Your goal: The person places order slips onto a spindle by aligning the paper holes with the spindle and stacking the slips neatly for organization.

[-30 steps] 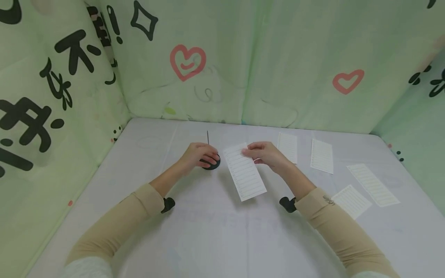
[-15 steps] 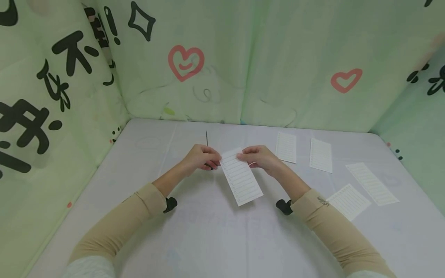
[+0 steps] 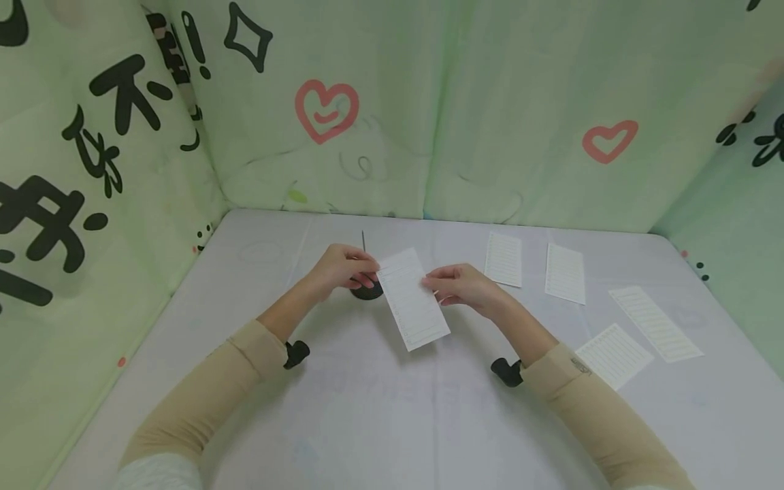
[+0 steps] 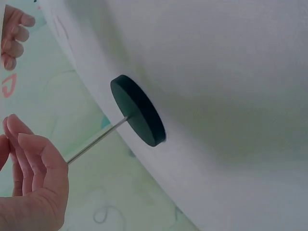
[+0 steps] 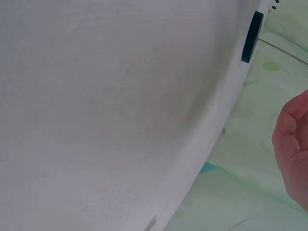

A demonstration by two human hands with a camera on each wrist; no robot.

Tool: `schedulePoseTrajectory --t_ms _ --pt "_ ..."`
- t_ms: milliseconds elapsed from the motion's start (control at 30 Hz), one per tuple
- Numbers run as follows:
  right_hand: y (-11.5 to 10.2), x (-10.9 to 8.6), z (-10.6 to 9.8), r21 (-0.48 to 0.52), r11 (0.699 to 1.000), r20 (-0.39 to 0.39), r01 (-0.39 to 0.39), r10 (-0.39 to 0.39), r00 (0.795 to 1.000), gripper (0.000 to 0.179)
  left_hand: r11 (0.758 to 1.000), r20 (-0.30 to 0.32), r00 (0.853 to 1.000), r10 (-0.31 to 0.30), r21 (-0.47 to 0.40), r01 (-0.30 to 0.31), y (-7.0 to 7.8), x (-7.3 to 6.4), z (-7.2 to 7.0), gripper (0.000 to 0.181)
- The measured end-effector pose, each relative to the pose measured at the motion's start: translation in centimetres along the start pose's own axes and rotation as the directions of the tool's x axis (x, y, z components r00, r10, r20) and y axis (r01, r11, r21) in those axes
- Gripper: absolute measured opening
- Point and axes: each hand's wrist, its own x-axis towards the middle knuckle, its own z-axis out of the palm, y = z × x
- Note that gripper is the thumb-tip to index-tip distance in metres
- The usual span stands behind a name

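One ruled paper sheet [image 3: 413,303], white, held slanting above the table [image 3: 367,422], its lower end toward the wearer, between two bare hands. Left hand [image 3: 339,271]: thumb and fingers pinching the sheet's left edge near its far corner. Right hand [image 3: 465,287]: pinching the sheet's right edge, fingertips partly behind the paper. One bill spike [image 3: 367,293], round dark-green base flat on the table, thin metal rod upright, just beside the sheet and partly behind the left hand; whether paper and spike touch cannot be told. Four ruled slips, lying apart on the table's right side: two far ones [image 3: 503,260] [image 3: 566,273], two nearer [image 3: 655,324] [image 3: 615,355]. Two tan sleeves [image 3: 208,388]. One pale green curtain [image 3: 490,102], printed with red hearts and black characters, behind the table.
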Motion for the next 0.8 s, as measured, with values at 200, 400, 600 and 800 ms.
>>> schedulePoseTrajectory --t_ms 200,400,600,800 --pt "0.5 -1.1 -0.3 -0.001 1.0 0.029 0.029 -0.029 0.999 0.039 1.0 -0.026 0.999 0.03 0.007 -0.03 0.7 -0.2 -1.5 0.023" --pt "0.3 -1.7 -0.4 -0.011 0.999 0.031 0.039 -0.039 0.999 0.039 0.999 -0.069 0.997 0.033 0.003 -0.033 1.5 -0.2 -2.8 0.027" --pt "-0.4 -1.4 -0.1 -0.015 0.999 -0.007 0.035 -0.035 0.999 0.038 0.999 -0.087 0.995 0.038 0.014 -0.037 2.1 0.2 -3.7 0.028" --pt "-1.0 -0.8 0.0 0.014 1.0 -0.022 0.018 -0.018 1.0 0.04 0.998 -0.098 0.993 0.058 0.026 -0.055 2.4 0.9 -4.3 0.028"
